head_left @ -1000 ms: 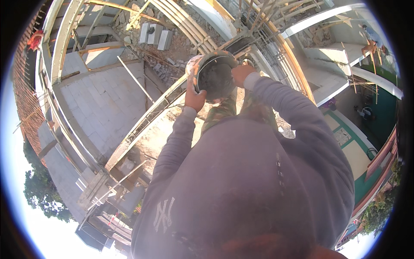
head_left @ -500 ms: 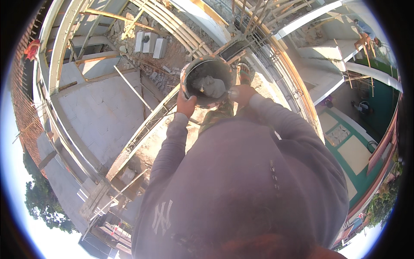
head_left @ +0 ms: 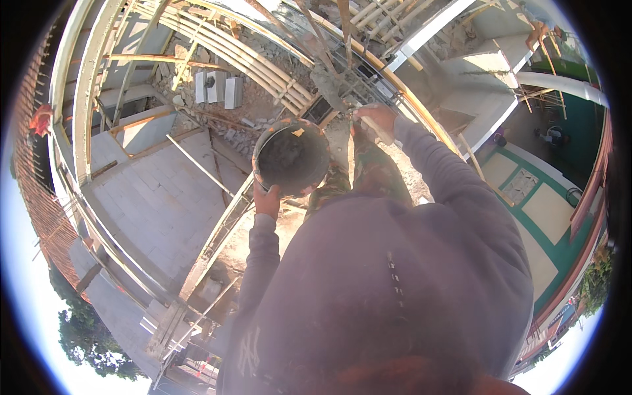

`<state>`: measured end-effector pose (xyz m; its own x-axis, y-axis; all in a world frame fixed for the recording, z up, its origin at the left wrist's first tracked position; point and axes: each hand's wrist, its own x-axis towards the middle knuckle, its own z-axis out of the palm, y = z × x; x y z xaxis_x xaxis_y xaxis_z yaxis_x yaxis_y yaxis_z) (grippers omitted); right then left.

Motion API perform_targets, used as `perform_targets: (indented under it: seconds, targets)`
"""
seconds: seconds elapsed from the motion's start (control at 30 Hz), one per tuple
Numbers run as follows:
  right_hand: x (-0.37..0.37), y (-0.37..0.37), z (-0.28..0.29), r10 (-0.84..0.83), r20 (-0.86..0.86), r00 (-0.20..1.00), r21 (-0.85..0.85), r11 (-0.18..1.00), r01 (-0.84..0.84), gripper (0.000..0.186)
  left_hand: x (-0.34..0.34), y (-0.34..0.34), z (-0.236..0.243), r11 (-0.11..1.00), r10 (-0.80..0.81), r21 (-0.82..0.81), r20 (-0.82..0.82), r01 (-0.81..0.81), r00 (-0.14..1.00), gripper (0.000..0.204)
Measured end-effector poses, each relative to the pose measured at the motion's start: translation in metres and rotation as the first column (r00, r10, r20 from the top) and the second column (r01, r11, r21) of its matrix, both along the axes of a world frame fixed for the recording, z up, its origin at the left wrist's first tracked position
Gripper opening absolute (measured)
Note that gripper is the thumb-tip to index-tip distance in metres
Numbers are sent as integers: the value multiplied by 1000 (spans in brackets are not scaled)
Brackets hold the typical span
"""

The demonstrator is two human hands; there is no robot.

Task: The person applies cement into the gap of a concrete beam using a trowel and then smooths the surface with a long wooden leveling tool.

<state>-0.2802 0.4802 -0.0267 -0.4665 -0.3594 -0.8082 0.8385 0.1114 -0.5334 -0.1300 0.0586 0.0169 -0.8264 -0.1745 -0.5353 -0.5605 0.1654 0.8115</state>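
Note:
My left hand (head_left: pixel 266 201) grips the rim of a round bucket (head_left: pixel 291 158), which has a spotted outside and dark, wet mortar inside. My right hand (head_left: pixel 375 118) is closed on a trowel (head_left: pixel 332 95), its blade pointing forward and left over a narrow formwork channel with steel bars (head_left: pixel 368 82). Grey mortar shows at the blade, though where the blade ends and the mortar begins is hard to tell. Below the bucket and trowel are my legs in camouflage trousers (head_left: pixel 372 171).
Bamboo poles (head_left: pixel 257 62) run across the upper middle. Rubble and white blocks (head_left: pixel 234 92) lie below. A block wall surface (head_left: pixel 148 191) is at left, a long timber-edged beam (head_left: pixel 210 243) nearer me. Another person (head_left: pixel 533 26) works at upper right; someone (head_left: pixel 553 135) is lower down.
The bucket has moved down and left with my left hand. My right hand has lifted the trowel with mortar out of the bucket and moved it forward over the formwork.

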Motion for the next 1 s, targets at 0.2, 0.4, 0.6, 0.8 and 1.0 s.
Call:
perform_targets:
  seconds: [0.2, 0.4, 0.6, 0.8, 1.0]
  targets:
    - [13, -18, -17, -57, 16, 998, 23, 998, 56, 42, -2, 7, 8, 996, 12, -92, 91, -4, 996, 63]
    - [53, -20, 10, 420, -415, 807, 292, 902, -318, 49, -7, 13, 4, 996, -2, -86, 36, 5, 999, 56]
    - [31, -39, 82, 815, -378, 440, 727, 556, -403, 50, -17, 26, 10, 994, 88, -66, 43, -85, 995, 57]
    - [17, -82, 113, 974, -168, 150, 900, 214, -380, 46, -15, 31, 25, 935, 307, 157, 97, -319, 947, 57]
    - [50, -115, 80, 981, -183, 70, 941, 196, -275, 33, 20, 19, -14, 997, 66, -24, -28, -67, 997, 82]
